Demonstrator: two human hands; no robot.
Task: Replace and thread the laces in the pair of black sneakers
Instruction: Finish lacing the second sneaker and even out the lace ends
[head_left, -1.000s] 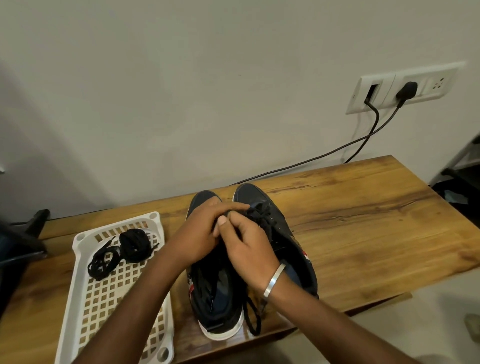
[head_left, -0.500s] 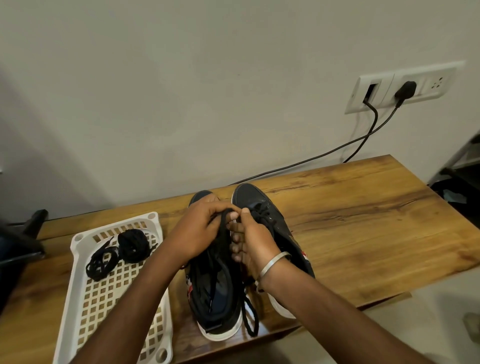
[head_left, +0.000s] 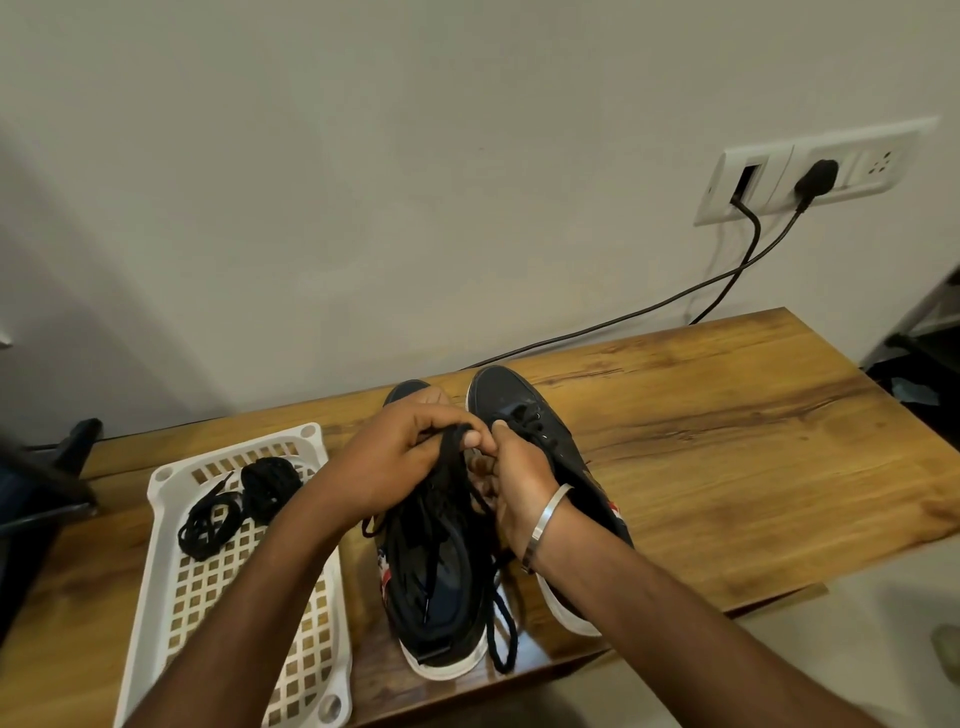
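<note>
I am holding a bunch of black lace (head_left: 447, 467) in my left hand (head_left: 400, 457), the grip closed around it with thumb and fingers pinching the strands just above the left sneaker (head_left: 441, 582). My right hand (head_left: 511, 467) is sitting just beside it, thumb tip touching my left fingers, its fingers curled inward toward the same lace; I cannot tell whether that grip is actually clamping a strand or only resting against it. A silver bangle (head_left: 545, 525) is circling my right wrist. The lace is hanging down from my left grip in several loose loops over the open mouth of the left sneaker, and one end is trailing down past the white sole near the front edge of the wooden surface (head_left: 727, 441). The right sneaker (head_left: 524, 410) is lying alongside, touching the left one, toe pointing toward the wall, with its own lace showing at the eyelets. To my left a white perforated tray (head_left: 171, 597) is resting on the surface, holding two small bundles of spare black laces (head_left: 244, 499) at its far end. On the wall a switch plate (head_left: 810, 171) is carrying a black plug and cables (head_left: 727, 280).
</note>
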